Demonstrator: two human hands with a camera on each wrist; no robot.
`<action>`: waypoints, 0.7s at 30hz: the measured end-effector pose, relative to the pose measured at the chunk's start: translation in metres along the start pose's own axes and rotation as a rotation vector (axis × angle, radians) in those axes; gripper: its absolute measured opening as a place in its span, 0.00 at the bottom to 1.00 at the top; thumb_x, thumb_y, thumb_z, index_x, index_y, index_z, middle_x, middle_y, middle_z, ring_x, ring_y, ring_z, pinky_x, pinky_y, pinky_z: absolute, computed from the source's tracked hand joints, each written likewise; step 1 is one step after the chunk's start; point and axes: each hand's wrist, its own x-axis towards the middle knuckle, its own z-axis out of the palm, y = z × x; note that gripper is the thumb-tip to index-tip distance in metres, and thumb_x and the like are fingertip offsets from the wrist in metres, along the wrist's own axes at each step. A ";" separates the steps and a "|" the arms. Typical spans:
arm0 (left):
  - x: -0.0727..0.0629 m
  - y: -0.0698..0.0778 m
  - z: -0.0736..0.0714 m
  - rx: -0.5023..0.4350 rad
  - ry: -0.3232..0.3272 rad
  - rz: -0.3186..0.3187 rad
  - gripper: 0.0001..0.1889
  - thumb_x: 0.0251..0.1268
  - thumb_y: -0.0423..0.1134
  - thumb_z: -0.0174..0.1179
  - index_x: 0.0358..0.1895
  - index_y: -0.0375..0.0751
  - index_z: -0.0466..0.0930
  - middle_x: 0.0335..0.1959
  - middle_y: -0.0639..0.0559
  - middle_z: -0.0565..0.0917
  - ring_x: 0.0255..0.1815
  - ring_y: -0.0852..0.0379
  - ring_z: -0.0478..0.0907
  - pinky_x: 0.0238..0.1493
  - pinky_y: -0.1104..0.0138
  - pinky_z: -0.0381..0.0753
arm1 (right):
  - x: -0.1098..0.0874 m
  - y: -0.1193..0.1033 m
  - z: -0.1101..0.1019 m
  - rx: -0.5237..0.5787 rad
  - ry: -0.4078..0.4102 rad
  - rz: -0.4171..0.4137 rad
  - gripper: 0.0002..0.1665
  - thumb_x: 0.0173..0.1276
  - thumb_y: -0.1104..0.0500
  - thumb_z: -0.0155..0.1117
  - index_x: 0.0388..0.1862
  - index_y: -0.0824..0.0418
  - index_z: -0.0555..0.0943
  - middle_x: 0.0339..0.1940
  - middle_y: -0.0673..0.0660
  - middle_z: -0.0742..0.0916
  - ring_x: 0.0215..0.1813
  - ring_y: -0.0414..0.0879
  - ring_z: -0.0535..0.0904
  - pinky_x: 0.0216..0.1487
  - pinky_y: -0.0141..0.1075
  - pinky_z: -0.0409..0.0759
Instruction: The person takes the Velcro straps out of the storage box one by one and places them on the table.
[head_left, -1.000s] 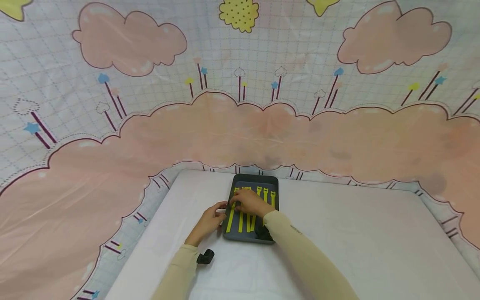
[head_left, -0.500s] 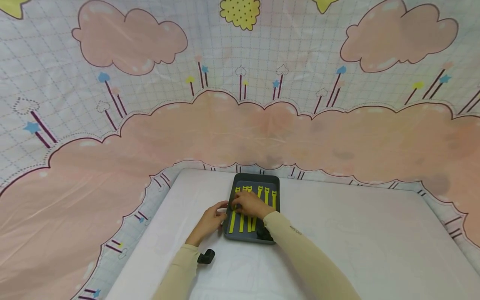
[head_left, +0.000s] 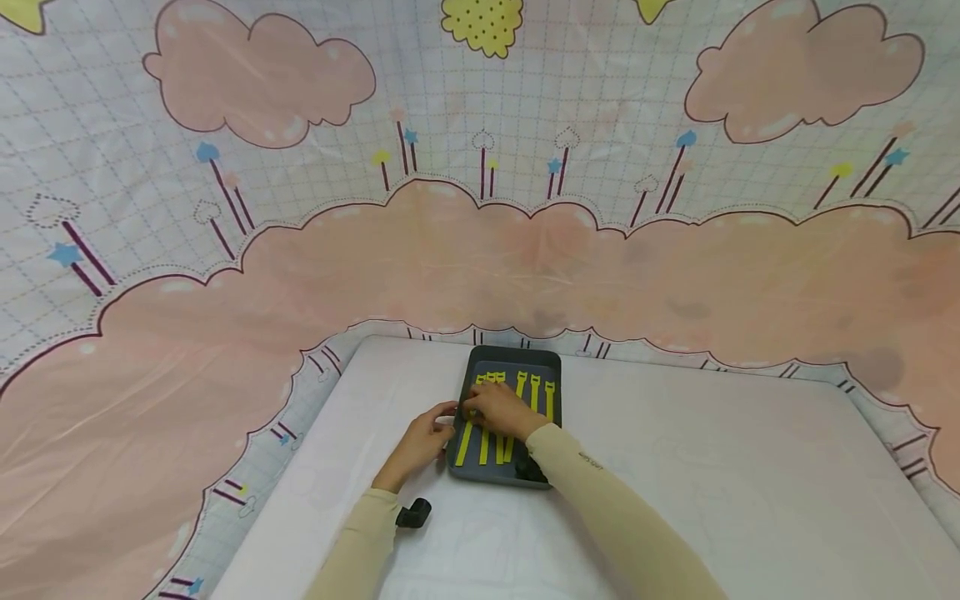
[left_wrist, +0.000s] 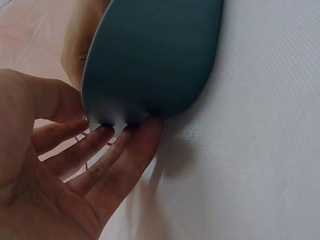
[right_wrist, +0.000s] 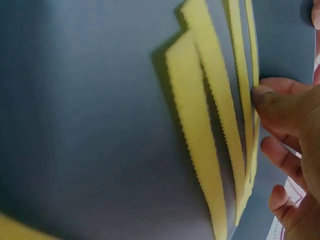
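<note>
A dark grey tray (head_left: 517,356) lies on the white-covered table with several yellow hook-and-loop cable ties (right_wrist: 195,120) lengthwise in it. Over the tray's left part, my right hand (head_left: 501,408) pinches the leftmost cable tie (head_left: 465,442) between thumb and finger. In the right wrist view the thumb (right_wrist: 270,100) presses that tie, and the other fingers hang loosely curled. At the tray's left side is my left hand (head_left: 417,446). Its fairly straight fingers (left_wrist: 135,155) touch the outer wall (left_wrist: 150,60), with the thumb by the rim. My right hand covers the middles of some ties.
Black wrist cameras show at the left wrist (head_left: 414,513) and at the right wrist (head_left: 529,468), the latter over the tray's near right corner. White table surface (head_left: 697,467) extends to the right. A patterned curtain (head_left: 525,267) hangs behind and to the left.
The head view has shifted slightly. The leftmost cable tie's lower end has moved a little right, then back left within the tray; both hands stay nearly in place.
</note>
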 end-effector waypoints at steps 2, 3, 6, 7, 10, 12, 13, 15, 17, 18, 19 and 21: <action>0.000 0.000 0.000 0.008 -0.001 -0.001 0.24 0.69 0.28 0.53 0.69 0.39 0.70 0.65 0.37 0.76 0.48 0.49 0.82 0.31 0.63 0.82 | 0.000 0.000 -0.001 -0.030 -0.005 -0.011 0.09 0.68 0.56 0.67 0.46 0.47 0.86 0.47 0.49 0.84 0.54 0.46 0.79 0.56 0.48 0.76; 0.000 0.000 0.000 0.012 -0.002 -0.004 0.24 0.69 0.28 0.53 0.69 0.40 0.70 0.65 0.37 0.76 0.48 0.49 0.82 0.32 0.63 0.82 | -0.001 -0.001 -0.001 -0.039 -0.009 -0.014 0.09 0.68 0.56 0.66 0.46 0.47 0.86 0.47 0.49 0.83 0.54 0.46 0.78 0.56 0.48 0.76; 0.000 -0.001 0.001 0.023 0.000 -0.009 0.25 0.69 0.28 0.52 0.69 0.40 0.70 0.65 0.37 0.76 0.47 0.50 0.82 0.31 0.64 0.81 | -0.001 0.000 0.000 -0.065 -0.019 -0.025 0.10 0.69 0.56 0.65 0.48 0.46 0.85 0.46 0.49 0.82 0.54 0.46 0.77 0.56 0.48 0.76; 0.000 -0.002 0.001 0.028 0.000 -0.009 0.24 0.70 0.28 0.52 0.69 0.40 0.70 0.65 0.37 0.76 0.47 0.50 0.82 0.31 0.64 0.81 | -0.001 0.000 0.001 -0.071 -0.025 -0.026 0.10 0.70 0.56 0.65 0.48 0.46 0.84 0.46 0.49 0.82 0.54 0.46 0.77 0.56 0.48 0.76; 0.000 -0.003 0.002 0.033 -0.002 -0.008 0.24 0.70 0.29 0.52 0.69 0.41 0.70 0.65 0.38 0.76 0.48 0.50 0.81 0.32 0.65 0.81 | -0.002 0.000 0.002 -0.079 -0.036 -0.030 0.10 0.70 0.56 0.64 0.48 0.45 0.84 0.46 0.48 0.81 0.55 0.46 0.76 0.56 0.48 0.75; -0.001 -0.003 0.002 0.034 -0.001 0.001 0.24 0.70 0.29 0.52 0.69 0.41 0.69 0.65 0.38 0.76 0.49 0.50 0.81 0.32 0.65 0.81 | -0.002 0.001 0.002 -0.084 -0.041 -0.030 0.09 0.71 0.56 0.63 0.48 0.44 0.83 0.46 0.48 0.81 0.55 0.46 0.76 0.57 0.48 0.75; -0.001 -0.003 0.002 0.034 -0.001 0.003 0.24 0.70 0.29 0.52 0.69 0.40 0.69 0.65 0.38 0.76 0.49 0.50 0.81 0.32 0.65 0.80 | -0.002 0.001 0.001 -0.086 -0.041 -0.031 0.09 0.71 0.56 0.63 0.47 0.44 0.83 0.46 0.48 0.80 0.55 0.46 0.76 0.57 0.48 0.75; -0.002 -0.002 0.002 0.031 0.001 0.009 0.24 0.70 0.29 0.52 0.69 0.40 0.69 0.64 0.38 0.76 0.50 0.49 0.81 0.32 0.65 0.80 | -0.003 0.001 0.001 -0.093 -0.041 -0.038 0.09 0.71 0.56 0.63 0.47 0.44 0.83 0.46 0.48 0.80 0.55 0.46 0.76 0.58 0.49 0.75; -0.002 -0.002 0.002 0.032 0.003 0.018 0.24 0.70 0.29 0.52 0.69 0.39 0.69 0.64 0.37 0.76 0.51 0.48 0.81 0.32 0.65 0.80 | -0.003 0.002 0.002 -0.103 -0.041 -0.045 0.10 0.71 0.57 0.63 0.48 0.44 0.82 0.46 0.49 0.80 0.55 0.46 0.76 0.59 0.49 0.75; -0.002 -0.002 0.001 0.030 0.003 0.018 0.24 0.70 0.29 0.52 0.69 0.39 0.69 0.64 0.37 0.76 0.51 0.48 0.81 0.33 0.65 0.80 | -0.002 0.002 0.002 -0.108 -0.041 -0.049 0.10 0.71 0.57 0.63 0.48 0.44 0.82 0.46 0.49 0.80 0.55 0.46 0.76 0.59 0.49 0.75; -0.002 -0.003 0.001 0.032 0.002 0.018 0.24 0.70 0.30 0.52 0.69 0.40 0.69 0.64 0.38 0.76 0.51 0.48 0.81 0.33 0.65 0.80 | -0.002 0.003 0.002 -0.115 -0.040 -0.053 0.10 0.71 0.57 0.63 0.48 0.44 0.82 0.46 0.49 0.80 0.55 0.46 0.76 0.59 0.49 0.76; -0.002 -0.003 0.001 0.030 0.000 0.015 0.25 0.70 0.30 0.52 0.69 0.40 0.69 0.65 0.38 0.76 0.51 0.48 0.81 0.33 0.65 0.80 | -0.001 0.004 0.003 -0.125 -0.038 -0.057 0.10 0.71 0.56 0.63 0.49 0.44 0.82 0.46 0.48 0.80 0.54 0.46 0.76 0.59 0.48 0.76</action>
